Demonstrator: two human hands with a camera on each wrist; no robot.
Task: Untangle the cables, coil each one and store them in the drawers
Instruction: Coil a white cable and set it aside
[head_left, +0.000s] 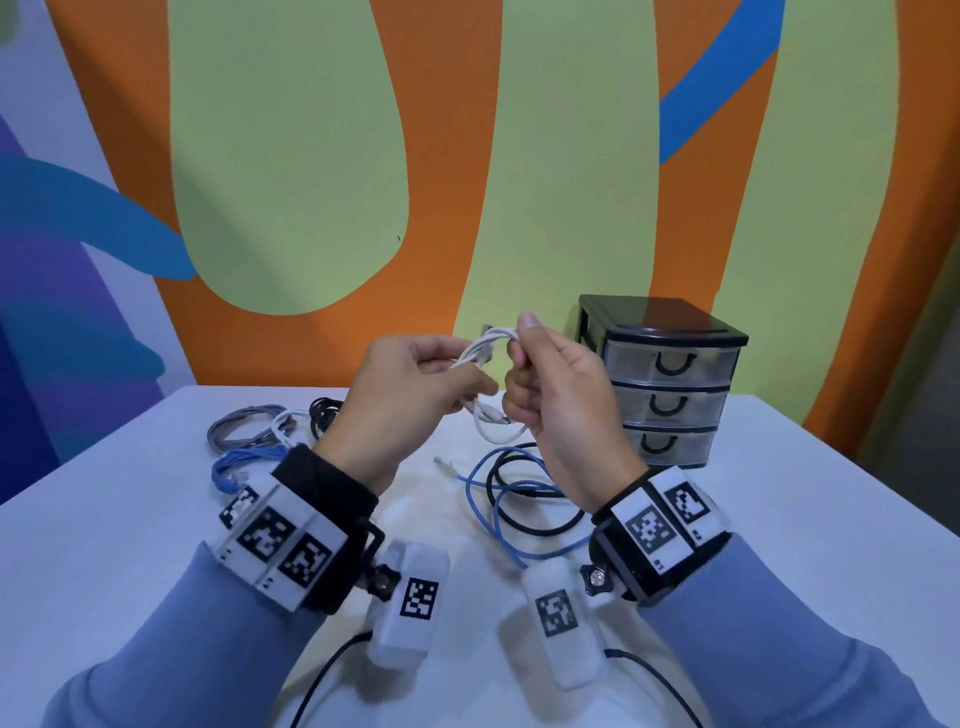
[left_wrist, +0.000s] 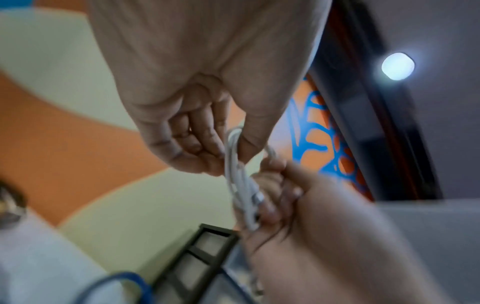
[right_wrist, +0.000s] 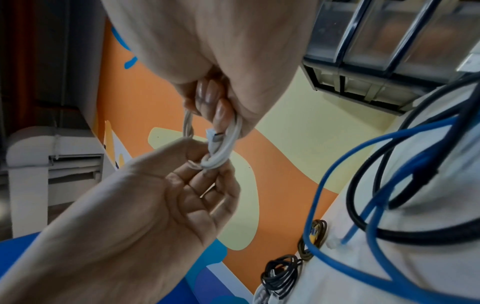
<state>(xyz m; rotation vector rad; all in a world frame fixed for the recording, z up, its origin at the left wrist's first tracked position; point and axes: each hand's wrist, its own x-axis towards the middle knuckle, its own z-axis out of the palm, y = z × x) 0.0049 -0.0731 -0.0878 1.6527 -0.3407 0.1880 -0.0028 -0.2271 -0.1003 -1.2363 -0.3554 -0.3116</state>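
Note:
Both hands hold a coiled white cable (head_left: 491, 358) in the air above the table, left of the drawer unit (head_left: 665, 384). My left hand (head_left: 415, 384) pinches one end of the loops between thumb and fingers. My right hand (head_left: 550, 400) grips the other end, fingers curled round the strands. In the right wrist view the white cable (right_wrist: 223, 148) shows a silver plug among the loops. In the left wrist view the white cable (left_wrist: 241, 185) runs between both hands. A loose blue cable (head_left: 498, 499) and a black cable (head_left: 540, 499) lie tangled on the table below.
Coiled grey (head_left: 239, 431), white (head_left: 288, 421), black (head_left: 324, 410) and blue (head_left: 244, 462) cables lie at the table's back left. The three drawers of the black unit are closed. A white table (head_left: 130, 519) stands against a painted wall. Black leads run from the wrist cameras toward me.

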